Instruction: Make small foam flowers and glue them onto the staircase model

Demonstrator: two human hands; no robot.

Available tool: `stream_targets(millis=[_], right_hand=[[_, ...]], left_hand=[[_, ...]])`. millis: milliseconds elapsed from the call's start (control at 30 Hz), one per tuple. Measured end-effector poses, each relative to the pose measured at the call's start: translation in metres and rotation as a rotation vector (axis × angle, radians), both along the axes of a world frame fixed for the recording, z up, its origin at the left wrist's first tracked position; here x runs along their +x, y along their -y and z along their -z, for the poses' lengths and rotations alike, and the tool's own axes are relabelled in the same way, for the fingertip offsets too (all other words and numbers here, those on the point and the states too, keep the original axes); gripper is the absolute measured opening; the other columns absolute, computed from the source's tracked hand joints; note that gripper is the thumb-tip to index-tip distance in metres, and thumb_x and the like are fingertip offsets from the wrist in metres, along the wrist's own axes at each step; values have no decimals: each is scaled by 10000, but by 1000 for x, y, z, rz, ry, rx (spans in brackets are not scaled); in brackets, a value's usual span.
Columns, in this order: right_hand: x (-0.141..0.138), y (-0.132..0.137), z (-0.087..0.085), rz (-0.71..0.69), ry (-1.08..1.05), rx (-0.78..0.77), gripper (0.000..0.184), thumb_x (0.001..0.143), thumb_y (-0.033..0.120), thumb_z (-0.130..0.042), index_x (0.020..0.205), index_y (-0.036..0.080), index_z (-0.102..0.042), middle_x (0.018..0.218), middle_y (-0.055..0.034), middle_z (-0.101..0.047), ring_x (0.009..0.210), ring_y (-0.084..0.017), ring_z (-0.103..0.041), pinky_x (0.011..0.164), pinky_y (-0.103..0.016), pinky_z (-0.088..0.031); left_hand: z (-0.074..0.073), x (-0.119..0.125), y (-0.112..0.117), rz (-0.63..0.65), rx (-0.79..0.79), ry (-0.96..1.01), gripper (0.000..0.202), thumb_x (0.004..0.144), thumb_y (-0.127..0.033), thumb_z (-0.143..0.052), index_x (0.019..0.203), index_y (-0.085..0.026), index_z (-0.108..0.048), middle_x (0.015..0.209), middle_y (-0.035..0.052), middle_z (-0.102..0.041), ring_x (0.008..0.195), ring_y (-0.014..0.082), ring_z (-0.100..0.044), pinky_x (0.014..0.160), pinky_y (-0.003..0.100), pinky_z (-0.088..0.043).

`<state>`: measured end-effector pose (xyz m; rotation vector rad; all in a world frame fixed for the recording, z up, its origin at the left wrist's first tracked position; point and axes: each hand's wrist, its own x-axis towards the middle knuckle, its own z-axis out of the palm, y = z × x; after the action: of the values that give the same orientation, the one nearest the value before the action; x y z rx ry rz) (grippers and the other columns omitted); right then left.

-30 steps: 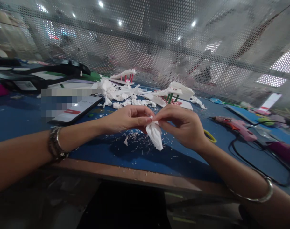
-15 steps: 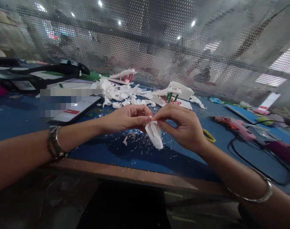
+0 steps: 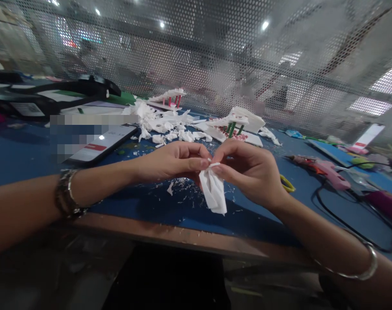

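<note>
A folded white tissue (image 3: 214,191) hangs between my two hands above the table. My left hand (image 3: 179,162) pinches its gathered top between thumb and fingers. From the other side, my right hand (image 3: 247,170) is closed on the same top edge, thumb in front, with a small white end poking out at the fingertips. The tissue's lower part dangles loose and creased. Small white paper scraps (image 3: 170,187) lie scattered on the blue tabletop (image 3: 134,198) beneath the hands.
Behind my hands is a pile of torn white paper (image 3: 163,120), with a small model on green posts (image 3: 234,127) to its right. A phone (image 3: 102,144) lies left. On the right are a pink glue gun (image 3: 328,172) with its cord and a yellow ring (image 3: 286,184).
The tissue hangs slightly lower and nearer to me, and more of its folded face shows. The fingers have shifted a little at its top. The whole view has moved slightly.
</note>
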<state>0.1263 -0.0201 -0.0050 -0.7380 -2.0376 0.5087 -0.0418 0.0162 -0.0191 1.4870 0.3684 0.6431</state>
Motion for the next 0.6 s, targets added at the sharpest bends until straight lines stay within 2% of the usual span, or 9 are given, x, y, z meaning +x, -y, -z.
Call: stream_targets(millis=[233, 333, 433, 600], right_hand=[[0, 1, 1, -7, 10, 68, 47, 709, 143, -571, 723, 176, -541, 642, 34, -534, 598, -67, -491, 565, -203, -429], [-1, 1, 1, -4, 37, 119, 67, 720, 133, -559, 766, 181, -554, 675, 23, -555, 625, -76, -503, 573, -214, -429], [0, 1, 0, 8, 75, 182, 59, 711, 119, -568, 733, 174, -565, 678, 14, -564, 600, -71, -495, 553, -214, -422], [0, 2, -2, 62, 52, 154, 80, 691, 99, -591, 692, 173, -563, 656, 32, -571, 582, -54, -497, 551, -192, -423]], left_hand=[[0, 2, 1, 15, -106, 43, 100, 687, -223, -600, 650, -144, -550, 579, -41, -544, 531, 55, -522, 485, 136, -362], [0, 2, 2, 1, -125, 32, 67, 689, -205, -586, 670, -144, -566, 590, -35, -557, 547, 67, -538, 500, 147, -368], [0, 2, 2, 3, -124, 47, 60, 688, -194, -581, 661, -141, -573, 597, -25, -564, 553, 77, -544, 502, 157, -363], [0, 2, 2, 17, -149, 85, 90, 670, -219, -609, 639, -141, -576, 565, -19, -566, 510, 75, -529, 472, 159, -336]])
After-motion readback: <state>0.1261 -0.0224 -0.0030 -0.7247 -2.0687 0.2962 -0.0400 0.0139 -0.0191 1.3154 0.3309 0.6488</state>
